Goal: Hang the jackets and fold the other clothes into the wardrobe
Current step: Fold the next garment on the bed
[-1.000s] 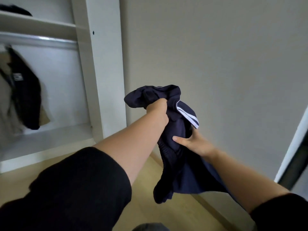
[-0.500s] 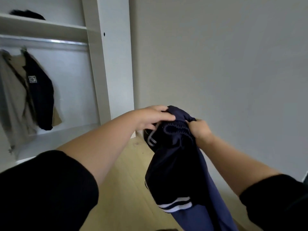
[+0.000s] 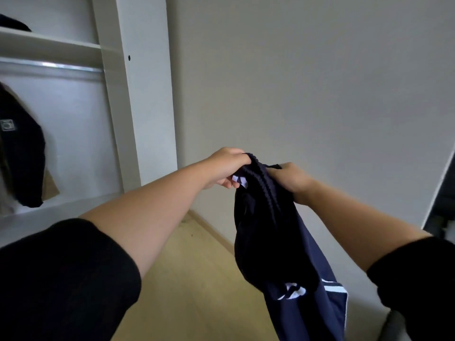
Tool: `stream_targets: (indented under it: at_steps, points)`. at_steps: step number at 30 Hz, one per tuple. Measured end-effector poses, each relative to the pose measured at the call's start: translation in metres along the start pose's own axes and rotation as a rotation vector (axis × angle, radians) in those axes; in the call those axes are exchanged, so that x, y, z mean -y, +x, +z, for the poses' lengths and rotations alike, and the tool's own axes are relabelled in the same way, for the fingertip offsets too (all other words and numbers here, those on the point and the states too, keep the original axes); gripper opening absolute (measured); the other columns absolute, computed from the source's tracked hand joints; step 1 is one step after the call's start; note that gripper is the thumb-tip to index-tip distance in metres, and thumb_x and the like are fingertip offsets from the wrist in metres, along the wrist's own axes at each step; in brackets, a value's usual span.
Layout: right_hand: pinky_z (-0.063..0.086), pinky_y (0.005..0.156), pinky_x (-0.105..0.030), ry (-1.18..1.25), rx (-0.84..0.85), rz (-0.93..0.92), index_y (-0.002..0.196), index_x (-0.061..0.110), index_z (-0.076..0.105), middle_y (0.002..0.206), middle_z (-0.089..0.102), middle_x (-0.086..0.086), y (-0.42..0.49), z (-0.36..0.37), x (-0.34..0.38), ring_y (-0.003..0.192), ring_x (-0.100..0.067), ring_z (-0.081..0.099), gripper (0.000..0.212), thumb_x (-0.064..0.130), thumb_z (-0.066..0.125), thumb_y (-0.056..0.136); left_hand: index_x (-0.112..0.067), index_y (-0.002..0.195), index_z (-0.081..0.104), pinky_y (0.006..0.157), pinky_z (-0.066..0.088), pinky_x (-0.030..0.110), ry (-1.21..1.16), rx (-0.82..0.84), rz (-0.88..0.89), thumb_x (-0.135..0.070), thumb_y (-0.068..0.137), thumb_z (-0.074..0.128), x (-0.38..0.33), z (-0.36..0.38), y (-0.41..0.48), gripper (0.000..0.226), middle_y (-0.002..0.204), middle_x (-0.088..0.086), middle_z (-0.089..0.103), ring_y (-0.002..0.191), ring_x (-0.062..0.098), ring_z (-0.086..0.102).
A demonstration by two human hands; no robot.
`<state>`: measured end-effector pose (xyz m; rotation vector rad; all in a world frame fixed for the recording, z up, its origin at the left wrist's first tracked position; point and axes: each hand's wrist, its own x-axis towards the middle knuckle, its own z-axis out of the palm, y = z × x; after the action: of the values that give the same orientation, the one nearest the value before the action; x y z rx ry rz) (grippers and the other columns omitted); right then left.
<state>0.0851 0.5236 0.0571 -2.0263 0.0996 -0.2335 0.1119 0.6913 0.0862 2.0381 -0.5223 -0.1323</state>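
left hand [image 3: 227, 168] and right hand [image 3: 291, 179] both clenched on ribbed waistband of navy shorts [image 3: 278, 244], close together; garment hanging over wood floor [image 3: 187, 279], right of wardrobe [image 3: 138, 94].

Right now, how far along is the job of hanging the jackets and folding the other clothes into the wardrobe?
Partly done. A dark jacket already hangs from the rail in the wardrobe. In hand: the left hand and right hand grip the ribbed waistband of navy shorts, which hang unfolded above the floor. Left: fold the shorts and put them in the wardrobe. Any other clothes are out of view.
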Motion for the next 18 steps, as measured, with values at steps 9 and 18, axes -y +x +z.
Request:
stream_targets:
  at_steps: [9, 18]
  points:
    - [0.044, 0.059, -0.029, -0.257, 0.160, 0.234, 0.087, 0.001, 0.064, 0.077, 0.069, -0.014, 0.008, -0.031, 0.051, 0.063, -0.027, 0.065, 0.078, 0.067, 0.025, 0.092, -0.013, 0.066, 0.047, 0.036, 0.025, 0.012, -0.099, -0.362, -0.122, -0.021, 0.073, 0.053, -0.057, -0.043, 0.046, 0.011, 0.051, 0.003, 0.048, 0.032, 0.014, 0.034]
    - [0.054, 0.055, -0.025, -0.417, 0.199, -0.010, 0.103, 0.010, 0.059, 0.091, 0.067, -0.005, 0.035, 0.016, 0.083, 0.067, -0.016, 0.066, 0.028, 0.030, 0.063, 0.085, -0.011, 0.067, 0.050, 0.036, 0.034, 0.014, -0.225, -0.594, -0.089, -0.022, 0.080, 0.048, -0.053, -0.074, 0.076, 0.017, 0.049, 0.002, 0.055, 0.030, 0.014, 0.046]
